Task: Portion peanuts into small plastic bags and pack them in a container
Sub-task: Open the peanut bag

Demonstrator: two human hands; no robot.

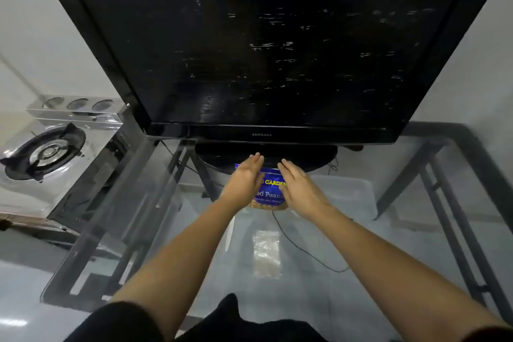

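1. One blue peanut bag [270,189] stands upright on the far middle of the glass table [433,127], right in front of the TV's stand. It has a printed front and a clear window at the bottom showing peanuts.
2. Two hands, one on each side of the bag. Left hand [244,179] is flat against its left side, right hand [301,190] against its right side. Fingers are straight on both, not curled round it.
3. One flat pile of small clear plastic bags [266,253] lies near of the peanut bag, apart from it. Can't tell how many are in the pile.
4. One translucent container [351,194] sits just right of the peanut bag.
5. One black cable [305,251] runs from behind the bag toward the near right.
6. One black TV [263,36] at the far side, screen off.
7. One steel gas stove [44,150] far left, off the table; one burner in view.
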